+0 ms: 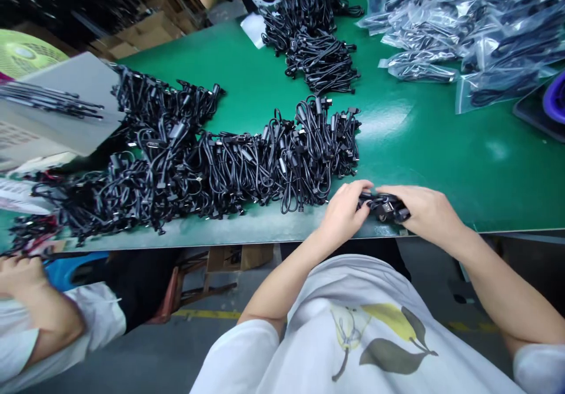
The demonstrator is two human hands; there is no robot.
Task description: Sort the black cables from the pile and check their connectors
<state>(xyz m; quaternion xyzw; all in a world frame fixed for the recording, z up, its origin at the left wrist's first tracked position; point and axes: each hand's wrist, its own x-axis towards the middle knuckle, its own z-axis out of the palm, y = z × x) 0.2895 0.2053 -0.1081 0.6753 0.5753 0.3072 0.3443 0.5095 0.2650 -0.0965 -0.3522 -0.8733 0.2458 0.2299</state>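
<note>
A bundled black cable (pixel 383 207) lies at the near edge of the green table (pixel 441 146), and both my hands close on it. My left hand (pixel 344 211) grips its left end with curled fingers. My right hand (pixel 428 211) covers its right end, fingers wrapped over it. Just left of my hands a long heap of coiled black cables (pixel 229 170) stretches across the table.
A second heap of black cables (pixel 313 40) lies at the far middle. Clear plastic bags holding cables (pixel 468 29) pile up at the far right. A grey box (pixel 66 105) stands at the left. Another person's arm (pixel 39 311) shows at the lower left.
</note>
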